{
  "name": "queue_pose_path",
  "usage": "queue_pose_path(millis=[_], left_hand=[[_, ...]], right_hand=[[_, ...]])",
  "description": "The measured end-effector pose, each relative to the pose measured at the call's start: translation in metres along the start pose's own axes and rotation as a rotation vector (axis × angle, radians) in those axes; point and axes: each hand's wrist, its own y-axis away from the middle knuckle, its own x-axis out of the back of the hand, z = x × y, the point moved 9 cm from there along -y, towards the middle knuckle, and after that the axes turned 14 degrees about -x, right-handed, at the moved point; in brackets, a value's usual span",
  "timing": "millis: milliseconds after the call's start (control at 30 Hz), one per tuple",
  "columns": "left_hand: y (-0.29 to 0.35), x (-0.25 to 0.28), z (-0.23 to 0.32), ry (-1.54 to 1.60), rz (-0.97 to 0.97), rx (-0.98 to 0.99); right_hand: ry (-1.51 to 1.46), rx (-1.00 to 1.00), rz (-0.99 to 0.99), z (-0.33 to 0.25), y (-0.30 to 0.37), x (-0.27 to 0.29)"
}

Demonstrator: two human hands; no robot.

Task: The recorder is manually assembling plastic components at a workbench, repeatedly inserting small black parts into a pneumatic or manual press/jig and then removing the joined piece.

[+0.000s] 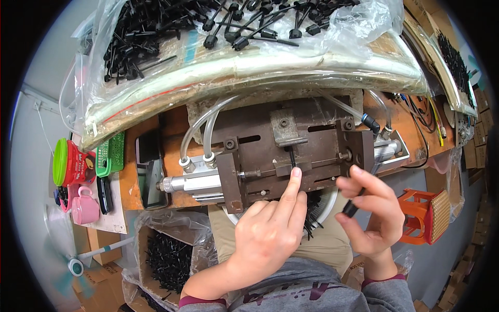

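My left hand (270, 223) reaches over the brown metal fixture (244, 130). Its index finger is stretched out, and the fingertip rests on the lower end of a thin black plastic part (292, 156) seated upright in the picture under the small steel clamp block (284, 127). The other fingers bend beneath it, grasping nothing that shows. To the right, my right hand (382, 216) is raised in front of the fixture, pinching a small black plastic piece with a thick head (350, 209) between thumb and fingers; part of it is hidden by the fingers.
Pneumatic cylinders (200, 184) with clear hoses flank the fixture. Beyond it, a plastic-lined tray (332, 67) holds many black stemmed parts. A box (169, 260) of black parts stands lower left. Pink mug (86, 208) and green basket (110, 153) are left; an orange stool (423, 216) right.
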Motion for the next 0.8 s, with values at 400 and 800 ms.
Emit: queue_pose_path(millis=[400,800], left_hand=[[-0.081,0.11,-0.103,-0.232,0.539,-0.058],[-0.095,0.105,-0.133,0.014,0.503,0.09]], right_hand=[[0.521,0.116,-0.255,-0.007,0.003,-0.059],[0.729,0.057,-0.256,-0.008,-0.006,-0.068]])
